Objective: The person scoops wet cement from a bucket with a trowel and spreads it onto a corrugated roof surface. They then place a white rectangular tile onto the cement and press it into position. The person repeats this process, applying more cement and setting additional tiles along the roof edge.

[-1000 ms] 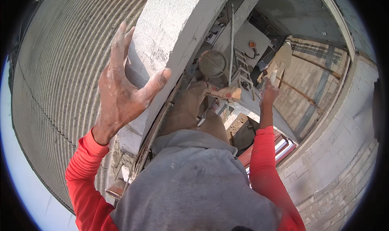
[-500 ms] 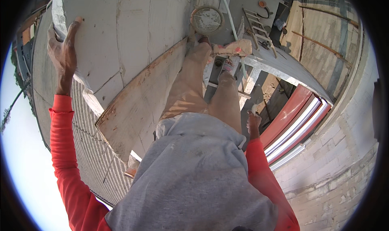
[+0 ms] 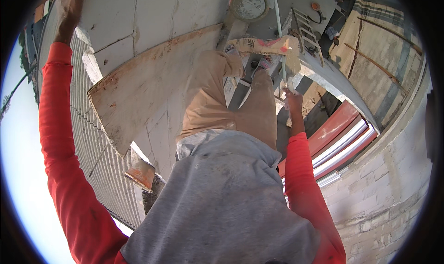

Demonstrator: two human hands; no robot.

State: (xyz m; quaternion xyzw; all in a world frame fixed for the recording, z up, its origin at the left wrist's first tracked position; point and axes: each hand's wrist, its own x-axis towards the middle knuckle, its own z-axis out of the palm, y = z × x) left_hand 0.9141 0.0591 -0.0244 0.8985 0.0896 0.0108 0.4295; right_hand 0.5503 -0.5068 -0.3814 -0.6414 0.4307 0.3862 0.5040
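Observation:
My left hand (image 3: 69, 7) is at the upper left, beside the edge of the grey block wall (image 3: 111, 18). Its fingers are blurred and partly cut off by the picture's rim, so their grip is unclear. Lower right of centre, my right hand (image 3: 294, 101) is closed round the handle of what looks like a trowel (image 3: 292, 64), its flat blade smeared with dried mortar. The blade points away from me and overlaps the end of a brown paper sack (image 3: 259, 45). My left knee is bent; my feet are near the sack.
A stained wooden board (image 3: 138, 79) lies along the wall. Ahead are a round mortar tub (image 3: 249, 6), a pale pole (image 3: 277, 14) and a ladder (image 3: 307, 32). Corrugated roofing (image 3: 92, 143) slopes away at left. Red and white metal panels (image 3: 337, 130) lie beyond an opening at right.
My left hand has moved forward along the wall edge. My right hand has risen forward with the trowel, whose blade now shows. My left leg has bent and the view has shifted.

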